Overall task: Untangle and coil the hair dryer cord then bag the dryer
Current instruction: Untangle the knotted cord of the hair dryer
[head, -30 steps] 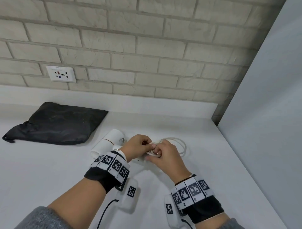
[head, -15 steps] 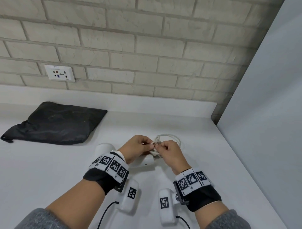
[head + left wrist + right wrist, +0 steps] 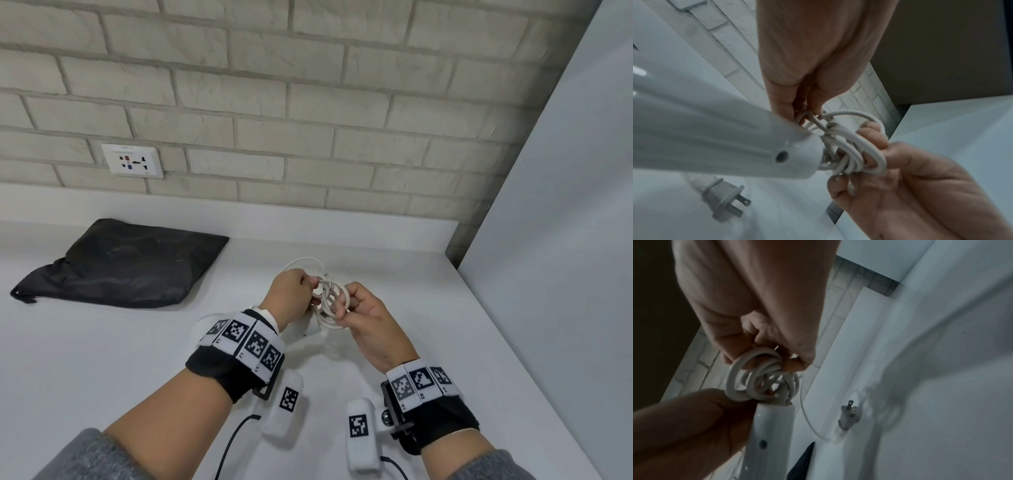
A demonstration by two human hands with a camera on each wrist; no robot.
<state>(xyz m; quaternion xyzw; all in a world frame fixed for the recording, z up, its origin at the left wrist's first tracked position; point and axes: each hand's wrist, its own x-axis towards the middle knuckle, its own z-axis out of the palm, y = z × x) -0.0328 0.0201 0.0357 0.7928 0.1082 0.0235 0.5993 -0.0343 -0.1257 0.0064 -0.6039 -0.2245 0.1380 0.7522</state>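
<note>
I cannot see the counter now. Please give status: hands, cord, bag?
Both hands pinching cord loops, still tangled at dryer handle. Plug loose. Black bag untouched, left.

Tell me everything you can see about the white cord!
The cord is white, round and smooth, like rubbery plastic. It comes out of the end of the white hair dryer handle and is bunched there in several tangled loops. The left hand pinches the loops on one side and the right hand grips them on the other, holding them above the white counter. One thin stretch trails down to the counter. Its end has a grey two-pronged plug, lying loose on the counter, plugged into nothing.
</note>
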